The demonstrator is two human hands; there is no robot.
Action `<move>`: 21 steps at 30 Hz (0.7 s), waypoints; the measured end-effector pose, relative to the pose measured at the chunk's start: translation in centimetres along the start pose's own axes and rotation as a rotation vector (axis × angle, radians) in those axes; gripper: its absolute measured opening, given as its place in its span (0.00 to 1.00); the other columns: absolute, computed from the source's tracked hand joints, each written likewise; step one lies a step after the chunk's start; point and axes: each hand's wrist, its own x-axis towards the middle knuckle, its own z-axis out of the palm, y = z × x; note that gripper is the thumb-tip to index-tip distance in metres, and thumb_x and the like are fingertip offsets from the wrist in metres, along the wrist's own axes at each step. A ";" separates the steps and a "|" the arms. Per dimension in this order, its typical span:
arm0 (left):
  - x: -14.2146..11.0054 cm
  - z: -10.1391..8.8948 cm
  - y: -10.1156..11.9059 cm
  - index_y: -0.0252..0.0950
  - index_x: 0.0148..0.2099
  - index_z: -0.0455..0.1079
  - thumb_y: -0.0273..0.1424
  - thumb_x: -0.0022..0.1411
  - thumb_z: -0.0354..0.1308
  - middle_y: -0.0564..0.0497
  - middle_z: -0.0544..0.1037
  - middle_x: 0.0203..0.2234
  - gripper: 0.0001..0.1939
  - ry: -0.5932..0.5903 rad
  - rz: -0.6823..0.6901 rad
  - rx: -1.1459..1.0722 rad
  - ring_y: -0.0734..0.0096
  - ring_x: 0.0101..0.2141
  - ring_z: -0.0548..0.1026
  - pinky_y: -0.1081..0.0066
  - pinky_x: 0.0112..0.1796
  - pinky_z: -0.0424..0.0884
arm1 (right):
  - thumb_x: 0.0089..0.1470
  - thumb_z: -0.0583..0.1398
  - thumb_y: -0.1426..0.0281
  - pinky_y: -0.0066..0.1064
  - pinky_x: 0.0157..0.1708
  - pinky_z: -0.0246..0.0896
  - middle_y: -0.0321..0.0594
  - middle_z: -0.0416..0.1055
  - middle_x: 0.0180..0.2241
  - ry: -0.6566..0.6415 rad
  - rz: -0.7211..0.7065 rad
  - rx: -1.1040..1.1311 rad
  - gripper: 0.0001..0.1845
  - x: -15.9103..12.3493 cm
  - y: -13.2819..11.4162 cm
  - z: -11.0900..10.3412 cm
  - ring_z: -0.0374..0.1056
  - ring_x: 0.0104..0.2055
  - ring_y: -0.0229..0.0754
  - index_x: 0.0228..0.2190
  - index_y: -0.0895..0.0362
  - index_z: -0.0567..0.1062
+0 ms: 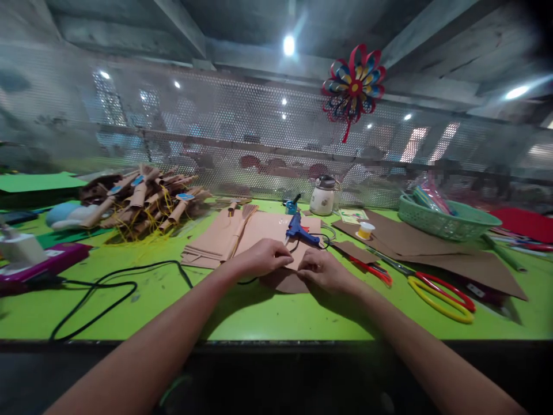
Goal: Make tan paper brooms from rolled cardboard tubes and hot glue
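A small piece of brown paper [287, 283] lies at the middle front of the table, between my two hands. My left hand [270, 257] is closed at its upper left edge, fingertips pinched together. At its right edge my right hand [322, 270] pinches the paper with curled fingers. Just beyond my fingers a blue glue gun [297, 230] rests on a stack of brown paper sheets [268, 225]. A rolled paper piece with a fringed end [242, 231] lies on that stack, left of the glue gun.
Scissors with red and yellow handles [440, 297] lie to the right, near a green basket [449, 222]. At the left are a pile of rolled paper pieces [142, 199], a purple power strip [52, 265] and a black cord [125, 271]. A white bottle [322, 197] stands behind.
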 end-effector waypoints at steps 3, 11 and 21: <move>-0.4 0.0 0.4 0.32 0.36 0.76 0.42 0.58 0.52 0.54 0.73 0.22 0.19 -0.120 -0.062 -0.088 0.76 0.22 0.64 0.77 0.23 0.57 | 0.53 0.60 0.73 0.28 0.32 0.60 0.38 0.72 0.26 -0.046 0.062 0.117 0.06 -0.3 -0.4 -0.9 0.65 0.30 0.37 0.26 0.59 0.76; -0.3 0.4 1.0 0.32 0.35 0.74 0.36 0.59 0.52 0.52 0.73 0.22 0.14 -0.229 0.024 -0.013 0.76 0.22 0.64 0.77 0.24 0.58 | 0.52 0.59 0.71 0.25 0.28 0.59 0.38 0.72 0.25 -0.190 0.118 0.222 0.07 -0.7 0.1 -1.5 0.66 0.28 0.36 0.28 0.61 0.76; -0.5 1.8 0.7 0.34 0.35 0.73 0.34 0.61 0.51 0.48 0.74 0.31 0.12 -0.252 0.220 0.169 0.73 0.29 0.69 0.75 0.32 0.63 | 0.52 0.58 0.72 0.26 0.30 0.60 0.39 0.72 0.27 -0.287 0.008 0.202 0.07 -1.0 0.6 -0.9 0.66 0.29 0.37 0.29 0.61 0.77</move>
